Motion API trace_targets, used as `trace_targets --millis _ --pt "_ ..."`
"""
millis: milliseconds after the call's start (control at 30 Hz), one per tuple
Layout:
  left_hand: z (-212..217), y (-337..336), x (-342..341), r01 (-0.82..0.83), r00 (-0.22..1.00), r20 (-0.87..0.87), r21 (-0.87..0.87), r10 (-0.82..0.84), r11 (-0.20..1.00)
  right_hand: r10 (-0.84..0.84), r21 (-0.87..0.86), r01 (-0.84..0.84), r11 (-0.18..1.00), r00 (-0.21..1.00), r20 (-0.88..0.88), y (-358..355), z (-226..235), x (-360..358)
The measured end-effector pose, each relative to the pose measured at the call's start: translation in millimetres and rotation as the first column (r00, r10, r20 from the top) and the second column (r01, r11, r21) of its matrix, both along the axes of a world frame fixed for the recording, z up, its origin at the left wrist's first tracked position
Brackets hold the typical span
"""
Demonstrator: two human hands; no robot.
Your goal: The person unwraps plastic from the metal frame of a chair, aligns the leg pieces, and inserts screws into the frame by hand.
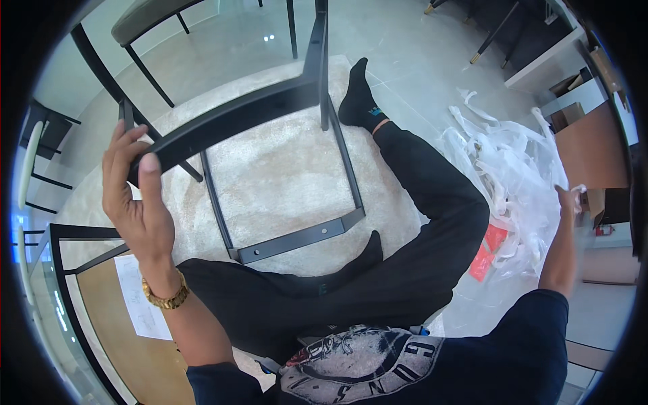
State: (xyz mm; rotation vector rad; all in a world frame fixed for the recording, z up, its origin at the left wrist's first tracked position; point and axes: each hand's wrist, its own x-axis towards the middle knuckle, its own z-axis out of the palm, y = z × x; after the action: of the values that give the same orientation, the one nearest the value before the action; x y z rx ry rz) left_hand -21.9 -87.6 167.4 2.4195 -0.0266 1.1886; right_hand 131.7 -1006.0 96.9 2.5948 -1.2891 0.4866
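Note:
A black metal chair frame (236, 111) stands tilted over the rug in front of me. My left hand (135, 196), with a gold-coloured watch on its wrist, holds the near left end of its curved bar, thumb on one side and fingers on the other. A flat lower crossbar with holes (290, 244) lies near my legs. Far to the right, my right hand (568, 197) is beside a heap of white plastic wrapping (516, 155). A whitish scrap shows at its fingers, which are small and partly blurred.
A cream rug (283, 162) lies beneath the frame. My bent leg (432, 182) is to its right. A printed sheet (142, 297) rests at left by a black-framed table (88, 233). Upholstered chairs (145, 20) stand behind; a cardboard box (590, 152) is at right.

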Motion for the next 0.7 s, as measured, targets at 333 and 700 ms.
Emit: trace_targets --millis 333,700 --pt "64 -17 38 -0.175 0.799 -0.547 0.189 0.251 0.966 0.960 0.428 -0.867 -0.256 -0.176 0.218 521 -107 70" --pt "21 -26 31 -0.122 0.976 -0.172 0.082 0.134 0.989 0.975 0.438 -0.898 -0.048 0.053 0.214 633 -256 32"
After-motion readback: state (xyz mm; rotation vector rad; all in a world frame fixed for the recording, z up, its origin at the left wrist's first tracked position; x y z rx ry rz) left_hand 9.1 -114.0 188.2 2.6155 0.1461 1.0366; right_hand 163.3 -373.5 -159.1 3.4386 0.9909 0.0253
